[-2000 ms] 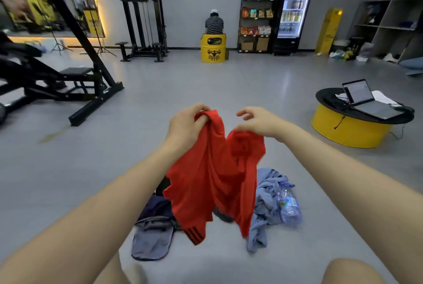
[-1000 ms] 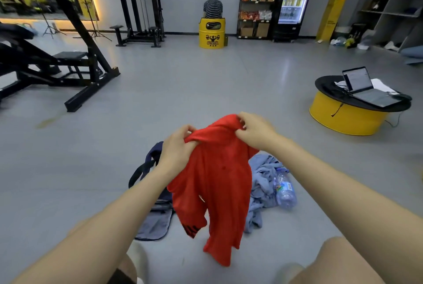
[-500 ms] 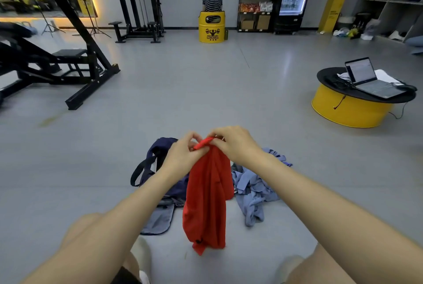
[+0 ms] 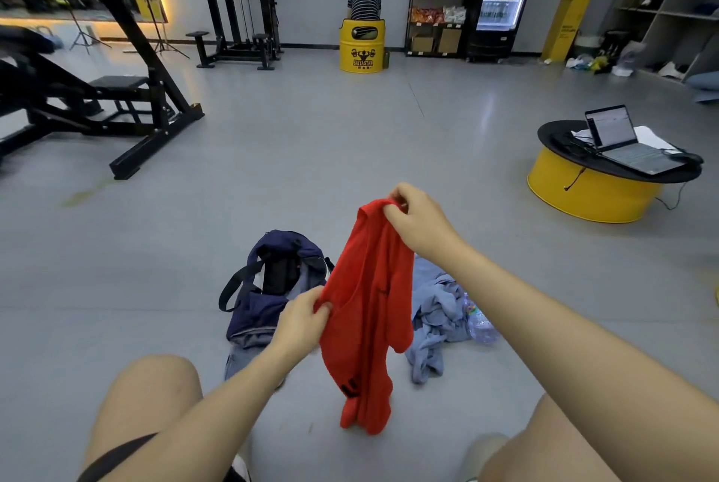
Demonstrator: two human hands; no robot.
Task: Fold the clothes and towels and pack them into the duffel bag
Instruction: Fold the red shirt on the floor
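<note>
Shirt [image 4: 369, 306], light and floppy: your right grip [image 4: 420, 227] pinches its top, left grip [image 4: 301, 320] its side; hold the seams.

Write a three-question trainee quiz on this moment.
1. True or false: the red shirt is already packed in the duffel bag.
2. Which hand grips the shirt's top edge? A) left hand B) right hand C) neither
3. Fill in: a plastic ____ lies beside the blue clothes.
Key: 1 false, it hangs from both hands. 2 B; the left hand pinches its side lower down. 3 bottle.
</note>
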